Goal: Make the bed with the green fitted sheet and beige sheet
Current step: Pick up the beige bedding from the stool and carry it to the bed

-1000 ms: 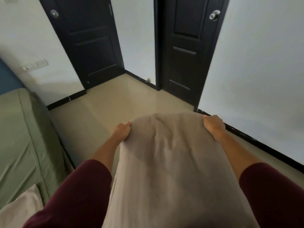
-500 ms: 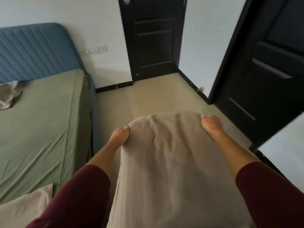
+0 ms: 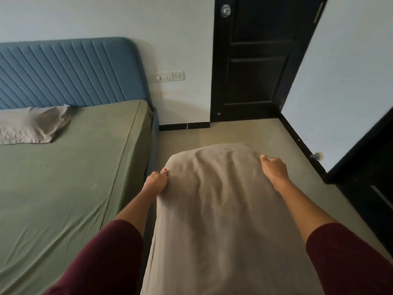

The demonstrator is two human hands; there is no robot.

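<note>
Both hands, the left hand (image 3: 156, 182) and right hand (image 3: 274, 169), pinched the beige sheet (image 3: 214, 205) in curled fingers; it looked light and floppy, best gripped at its top edge.

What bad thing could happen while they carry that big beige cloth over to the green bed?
The beige sheet hangs low in front of the person, over the floor, so it might drag or get stepped on. The left hand and right hand grip only its top edge, so a corner could slip free. Spread out, it may land crooked on the green fitted sheet or cover the pillow.
</note>
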